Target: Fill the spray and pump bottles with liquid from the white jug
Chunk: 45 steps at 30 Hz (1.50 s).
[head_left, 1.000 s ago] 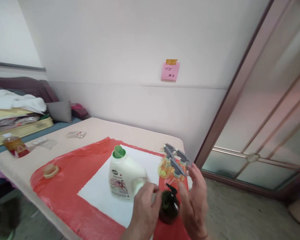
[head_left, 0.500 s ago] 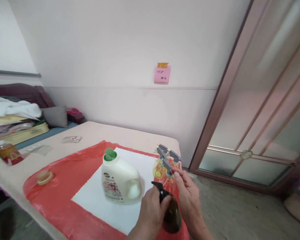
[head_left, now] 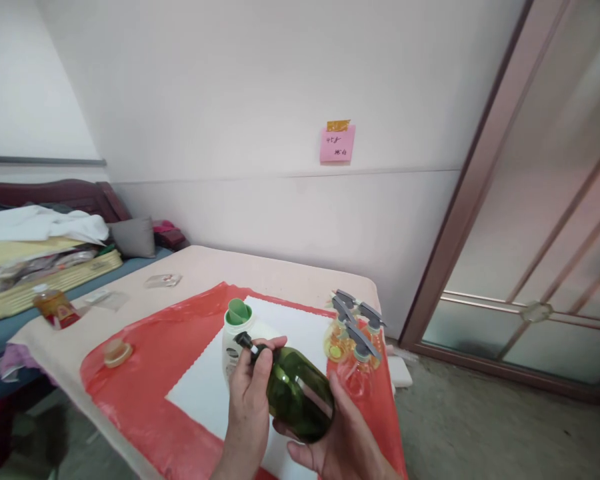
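Gripping the dark green translucent plastic pump bottle (head_left: 297, 400) above the table's near right corner, we are cradling its base in our right hand (head_left: 337, 447) while our left hand (head_left: 250, 407) is clasping its neck; we are advising a steady base and gentle turning of the black pump head (head_left: 243, 341).

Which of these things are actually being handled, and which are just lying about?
In hand:
green pump bottle, tilted on its side
left hand at its neck and pump
right hand under its base

Lying about:
white jug with a green cap
spray bottles
small brown bottle
pink note on the wall
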Each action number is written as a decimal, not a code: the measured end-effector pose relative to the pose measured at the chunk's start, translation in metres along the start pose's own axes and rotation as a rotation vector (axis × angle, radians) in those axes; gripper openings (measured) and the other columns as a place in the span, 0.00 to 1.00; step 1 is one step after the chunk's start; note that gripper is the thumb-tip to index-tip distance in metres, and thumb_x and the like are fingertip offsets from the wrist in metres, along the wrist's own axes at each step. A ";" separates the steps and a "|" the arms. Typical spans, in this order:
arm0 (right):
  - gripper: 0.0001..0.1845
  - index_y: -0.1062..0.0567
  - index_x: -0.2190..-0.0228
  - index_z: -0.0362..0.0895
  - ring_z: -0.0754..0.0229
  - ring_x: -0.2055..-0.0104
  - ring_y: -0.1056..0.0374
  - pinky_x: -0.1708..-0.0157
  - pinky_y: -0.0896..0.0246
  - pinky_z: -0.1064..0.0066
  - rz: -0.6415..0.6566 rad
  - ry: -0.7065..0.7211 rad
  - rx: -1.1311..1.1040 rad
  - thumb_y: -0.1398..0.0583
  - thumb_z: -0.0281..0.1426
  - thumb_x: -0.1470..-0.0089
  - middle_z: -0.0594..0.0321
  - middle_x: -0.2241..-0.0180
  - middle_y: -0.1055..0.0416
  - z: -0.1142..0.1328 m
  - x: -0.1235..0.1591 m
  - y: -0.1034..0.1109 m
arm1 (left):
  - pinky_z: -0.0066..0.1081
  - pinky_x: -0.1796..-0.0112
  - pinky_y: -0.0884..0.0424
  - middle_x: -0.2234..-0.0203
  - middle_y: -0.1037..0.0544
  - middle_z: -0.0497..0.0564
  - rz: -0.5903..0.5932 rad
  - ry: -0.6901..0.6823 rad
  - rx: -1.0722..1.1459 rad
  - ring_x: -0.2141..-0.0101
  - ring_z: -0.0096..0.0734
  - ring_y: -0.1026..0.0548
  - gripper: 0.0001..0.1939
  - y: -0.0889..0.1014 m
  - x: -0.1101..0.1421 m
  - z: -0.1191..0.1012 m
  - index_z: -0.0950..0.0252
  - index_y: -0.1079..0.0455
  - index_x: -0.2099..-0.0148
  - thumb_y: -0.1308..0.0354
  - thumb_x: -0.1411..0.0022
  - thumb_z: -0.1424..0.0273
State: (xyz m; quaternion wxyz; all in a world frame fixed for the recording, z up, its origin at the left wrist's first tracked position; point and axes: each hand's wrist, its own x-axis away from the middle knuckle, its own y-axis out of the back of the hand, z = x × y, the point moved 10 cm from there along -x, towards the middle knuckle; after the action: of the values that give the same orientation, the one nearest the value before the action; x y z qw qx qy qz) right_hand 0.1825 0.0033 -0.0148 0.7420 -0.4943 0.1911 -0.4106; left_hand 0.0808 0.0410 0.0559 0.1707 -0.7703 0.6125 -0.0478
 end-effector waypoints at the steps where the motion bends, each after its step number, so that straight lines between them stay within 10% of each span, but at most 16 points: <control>1: 0.36 0.26 0.51 0.41 0.56 0.65 0.23 0.69 0.32 0.72 -0.002 -0.022 0.002 0.48 0.57 0.44 0.51 0.58 0.21 -0.003 -0.001 0.001 | 0.33 0.59 0.30 0.57 0.20 0.56 0.021 0.000 0.009 0.59 0.40 0.24 0.16 0.000 -0.001 -0.002 0.63 0.27 0.60 0.38 0.43 0.56; 10: 0.38 0.24 0.67 0.38 0.59 0.81 0.27 0.84 0.41 0.77 -0.183 -0.150 0.056 0.48 0.61 0.48 0.55 0.76 0.23 -0.027 -0.015 0.024 | 0.40 0.57 0.30 0.57 0.19 0.61 0.119 0.126 -0.002 0.59 0.47 0.23 0.16 0.003 -0.007 -0.001 0.65 0.25 0.68 0.34 0.50 0.57; 15: 0.30 0.26 0.58 0.42 0.59 0.72 0.28 0.79 0.40 0.74 -0.244 0.223 0.285 0.38 0.54 0.52 0.55 0.68 0.23 0.010 -0.011 0.019 | 0.38 0.59 0.29 0.61 0.19 0.59 0.015 0.154 0.040 0.62 0.44 0.23 0.17 0.013 -0.010 0.010 0.67 0.24 0.66 0.34 0.49 0.57; 20: 0.46 0.33 0.51 0.52 0.49 0.51 0.30 0.53 0.36 0.61 -0.211 0.500 0.474 0.24 0.41 0.74 0.60 0.53 0.25 0.035 0.000 0.001 | 0.35 0.59 0.29 0.62 0.20 0.56 -0.034 0.157 0.156 0.60 0.41 0.24 0.15 0.021 -0.013 0.014 0.67 0.23 0.66 0.34 0.48 0.59; 24: 0.42 0.34 0.47 0.52 0.49 0.49 0.29 0.57 0.32 0.60 -0.150 0.277 0.238 0.31 0.53 0.62 0.55 0.47 0.29 0.014 -0.012 0.011 | 0.33 0.61 0.29 0.62 0.19 0.55 -0.016 0.110 0.056 0.60 0.41 0.24 0.15 0.020 -0.010 0.005 0.66 0.23 0.64 0.34 0.47 0.59; 28: 0.42 0.28 0.52 0.40 0.58 0.72 0.25 0.78 0.37 0.74 -0.081 -0.102 0.171 0.50 0.63 0.48 0.48 0.59 0.23 -0.018 -0.014 0.014 | 0.33 0.62 0.30 0.59 0.20 0.57 -0.019 0.079 -0.035 0.60 0.42 0.25 0.15 0.019 -0.008 -0.001 0.65 0.25 0.66 0.34 0.48 0.58; 31: 0.32 0.31 0.49 0.45 0.55 0.66 0.23 0.72 0.35 0.73 -0.036 0.047 0.189 0.37 0.49 0.51 0.52 0.57 0.23 0.001 -0.008 0.001 | 0.34 0.60 0.30 0.59 0.19 0.56 -0.003 0.073 -0.017 0.59 0.43 0.25 0.15 0.017 -0.008 -0.003 0.65 0.25 0.67 0.34 0.48 0.58; 35: 0.46 0.35 0.50 0.55 0.45 0.47 0.31 0.50 0.37 0.56 -0.015 0.263 0.158 0.27 0.27 0.73 0.61 0.47 0.28 0.025 0.002 -0.015 | 0.35 0.58 0.31 0.58 0.19 0.57 -0.012 0.060 0.002 0.57 0.44 0.25 0.15 0.018 -0.008 -0.005 0.64 0.25 0.68 0.34 0.49 0.58; 41: 0.42 0.30 0.49 0.40 0.54 0.65 0.24 0.75 0.33 0.72 -0.060 -0.073 0.157 0.47 0.61 0.49 0.46 0.55 0.24 -0.012 -0.007 0.006 | 0.36 0.61 0.30 0.56 0.20 0.58 0.054 0.078 0.016 0.62 0.42 0.24 0.14 0.016 -0.005 -0.004 0.64 0.27 0.68 0.33 0.49 0.59; 45: 0.32 0.31 0.48 0.45 0.55 0.64 0.24 0.72 0.33 0.74 0.017 -0.032 0.164 0.37 0.49 0.50 0.52 0.55 0.24 -0.005 -0.004 0.000 | 0.37 0.59 0.31 0.57 0.19 0.59 0.070 0.059 0.003 0.61 0.44 0.23 0.14 0.015 -0.005 -0.008 0.64 0.27 0.68 0.34 0.49 0.59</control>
State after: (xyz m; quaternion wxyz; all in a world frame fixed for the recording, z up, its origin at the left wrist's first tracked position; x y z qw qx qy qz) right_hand 0.1769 0.0039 -0.0174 0.7864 -0.4369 0.1492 -0.4103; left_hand 0.0633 0.0412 0.0587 0.1552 -0.7463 0.6440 -0.0652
